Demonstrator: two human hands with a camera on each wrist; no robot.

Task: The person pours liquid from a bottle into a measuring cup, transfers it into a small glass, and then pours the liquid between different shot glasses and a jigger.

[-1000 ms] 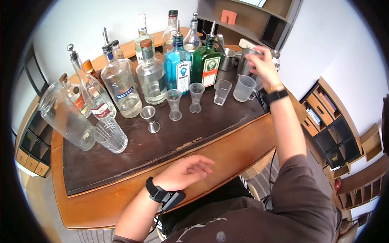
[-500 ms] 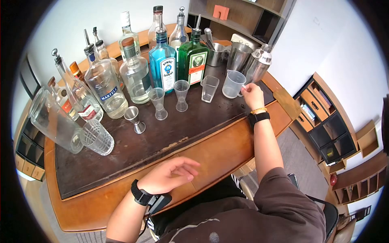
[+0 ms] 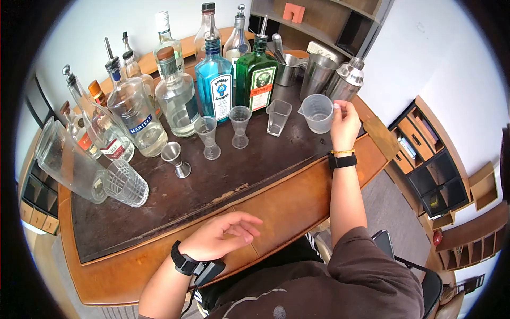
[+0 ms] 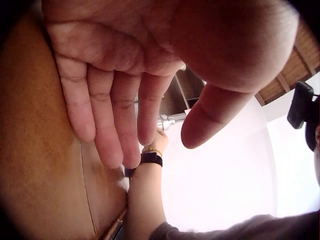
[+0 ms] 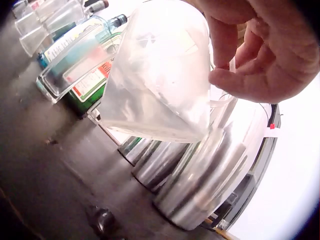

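A clear plastic measuring jug is pinched at its handle by my right hand, on the right side of the dark desk top. Its spout points left, and the right wrist view shows the jug from the side, its base over the dark surface. My left hand hovers palm inward at the desk's front edge, fingers loosely bent with nothing between them. Left of the jug stands a small square-sided glass. Two clear hourglass-shaped measuring cups and a metal jigger follow further left.
Behind the jug stand a metal shaker and an open metal tin. A green bottle, a blue bottle and several clear bottles line the back. A cut-glass tumbler and a large leaning glass vessel are at left.
My right hand has come down from the metal tins and taken the measuring jug by its handle. The jug has shifted slightly right and turned. The left hand stays near the front edge.
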